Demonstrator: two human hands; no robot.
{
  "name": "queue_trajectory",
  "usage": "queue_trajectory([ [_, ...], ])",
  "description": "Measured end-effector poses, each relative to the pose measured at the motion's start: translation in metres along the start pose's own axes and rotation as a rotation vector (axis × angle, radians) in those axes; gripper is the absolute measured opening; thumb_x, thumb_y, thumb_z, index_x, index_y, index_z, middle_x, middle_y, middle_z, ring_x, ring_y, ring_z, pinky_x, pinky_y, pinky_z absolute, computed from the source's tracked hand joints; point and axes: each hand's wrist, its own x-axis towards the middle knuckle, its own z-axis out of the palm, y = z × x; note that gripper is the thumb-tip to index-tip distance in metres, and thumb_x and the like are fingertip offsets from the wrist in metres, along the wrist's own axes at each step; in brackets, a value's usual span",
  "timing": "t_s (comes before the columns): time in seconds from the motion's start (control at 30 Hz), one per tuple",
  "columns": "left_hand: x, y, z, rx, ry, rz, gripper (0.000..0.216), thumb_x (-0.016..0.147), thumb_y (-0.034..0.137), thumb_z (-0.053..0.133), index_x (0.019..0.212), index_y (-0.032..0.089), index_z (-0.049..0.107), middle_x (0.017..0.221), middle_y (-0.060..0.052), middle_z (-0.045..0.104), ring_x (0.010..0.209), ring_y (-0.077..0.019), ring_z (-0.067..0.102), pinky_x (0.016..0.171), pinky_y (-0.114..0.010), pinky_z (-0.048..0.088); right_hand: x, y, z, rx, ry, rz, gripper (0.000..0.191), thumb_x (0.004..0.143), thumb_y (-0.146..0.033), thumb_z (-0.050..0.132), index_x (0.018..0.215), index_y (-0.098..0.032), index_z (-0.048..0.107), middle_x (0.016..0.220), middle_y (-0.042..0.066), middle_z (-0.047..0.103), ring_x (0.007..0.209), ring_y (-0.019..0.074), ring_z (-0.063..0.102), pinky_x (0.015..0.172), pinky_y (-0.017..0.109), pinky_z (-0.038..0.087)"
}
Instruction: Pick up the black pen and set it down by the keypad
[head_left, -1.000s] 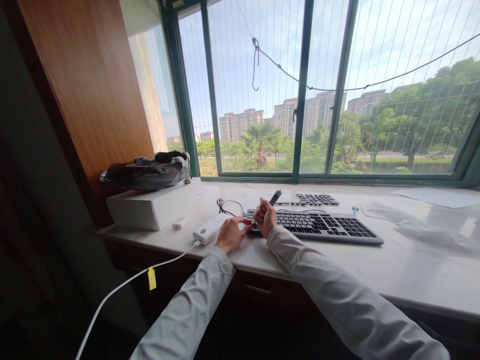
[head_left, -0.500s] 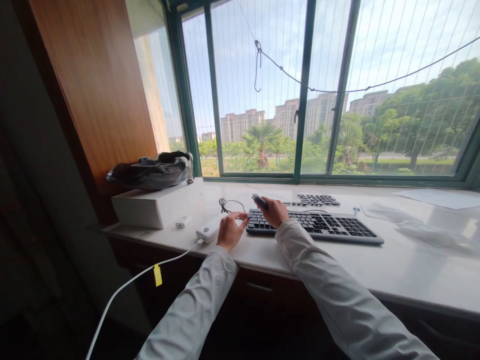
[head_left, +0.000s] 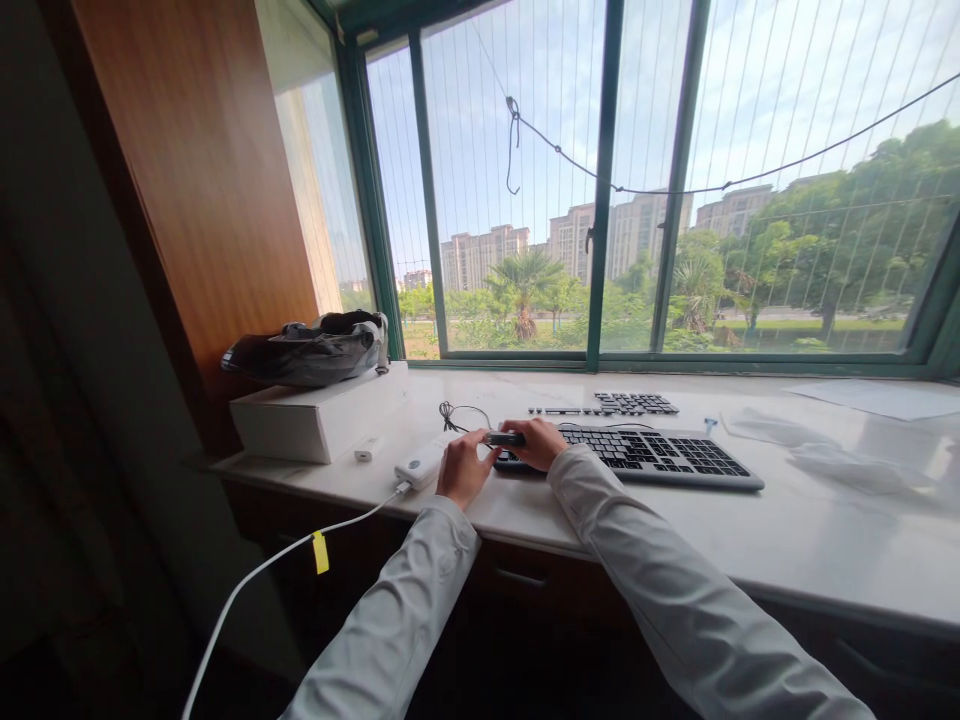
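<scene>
A dark keyboard (head_left: 664,458) lies on the white countertop, with keycaps absent in places on its right part. My right hand (head_left: 541,445) is closed around a short dark stick-shaped tool with a lighter, shiny end (head_left: 504,438), held level over the keyboard's left end. The tool's end meets the fingertips of my left hand (head_left: 462,470), which are pinched together. Whatever sits between those left fingertips is too small and covered to make out. Behind the keyboard, loose keycaps (head_left: 636,403) lie in rows.
A white power bank (head_left: 420,462) with a plugged-in cable stands left of my left hand, near a small white adapter (head_left: 366,450). Further left, a white box (head_left: 315,415) carries a dark bag (head_left: 311,350). Clear plastic bags (head_left: 855,465) and paper (head_left: 881,398) lie right.
My right hand has moved left and down, turning the tool from tilted upward to level. Its end now meets my left fingertips, which earlier pinched beside the keyboard's left edge.
</scene>
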Motion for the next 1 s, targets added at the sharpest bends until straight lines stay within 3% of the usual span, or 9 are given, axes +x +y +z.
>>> queue_trajectory([
  [0.17,0.001,-0.003,0.004,0.091,-0.060,-0.029,0.019,0.085,0.031,0.057,0.098,0.022,0.067,0.096,-0.006,0.070,0.090,-0.0202,0.064,0.079,-0.028,0.047,-0.003,-0.003,-0.002,-0.113,-0.039,0.006,0.026,0.085,-0.043,0.049,0.097,-0.030,0.067,0.086,0.002,0.070,0.082,0.0186,0.064,0.065,0.024,0.035],
  [0.37,0.001,-0.006,0.005,0.183,-0.090,-0.084,0.016,0.085,0.030,0.057,0.093,0.021,0.067,0.099,-0.007,0.069,0.091,-0.0212,0.063,0.079,-0.028,0.045,-0.007,-0.010,-0.012,-0.299,0.014,0.095,0.027,0.086,-0.038,0.045,0.103,-0.028,0.063,0.088,0.007,0.070,0.082,0.0235,0.065,0.069,0.030,0.040],
  [0.6,0.000,0.002,-0.003,0.191,-0.129,-0.077,0.021,0.087,0.030,0.051,0.105,0.027,0.063,0.103,-0.004,0.069,0.092,-0.0205,0.063,0.076,-0.027,0.044,-0.022,-0.006,-0.029,-0.395,0.052,-0.021,0.023,0.088,-0.035,0.045,0.095,-0.021,0.061,0.086,0.008,0.070,0.079,0.0222,0.066,0.069,0.030,0.043],
  [0.73,0.001,0.007,-0.005,0.238,-0.081,-0.105,0.021,0.088,0.038,0.050,0.103,0.030,0.062,0.101,-0.002,0.070,0.090,-0.0212,0.065,0.068,-0.027,0.044,-0.036,0.027,-0.047,-0.416,0.041,-0.051,0.021,0.087,-0.031,0.047,0.092,-0.018,0.063,0.084,0.010,0.070,0.080,0.0217,0.066,0.071,0.029,0.042],
  [0.87,-0.001,0.011,-0.005,0.296,-0.023,-0.124,0.023,0.089,0.043,0.047,0.103,0.031,0.061,0.101,-0.001,0.070,0.087,-0.0197,0.065,0.063,-0.026,0.042,-0.060,0.085,-0.063,-0.440,0.043,0.052,0.019,0.085,-0.028,0.050,0.088,-0.016,0.065,0.085,0.012,0.070,0.087,0.0230,0.064,0.078,0.031,0.041],
  [0.93,0.001,0.011,-0.005,0.323,-0.003,-0.104,0.023,0.089,0.043,0.047,0.102,0.031,0.061,0.102,0.000,0.069,0.086,-0.0181,0.065,0.062,-0.025,0.042,-0.072,0.115,-0.068,-0.433,0.096,0.202,0.021,0.085,-0.027,0.049,0.089,-0.016,0.066,0.086,0.013,0.069,0.087,0.0233,0.064,0.078,0.032,0.041],
  [1.0,0.008,0.013,-0.005,0.350,0.008,-0.071,0.022,0.089,0.042,0.048,0.102,0.031,0.061,0.104,0.002,0.068,0.085,-0.0171,0.064,0.061,-0.025,0.041,-0.078,0.139,-0.069,-0.411,0.122,0.445,0.021,0.083,-0.028,0.050,0.088,-0.017,0.068,0.083,0.012,0.069,0.082,0.0240,0.065,0.072,0.032,0.041],
])
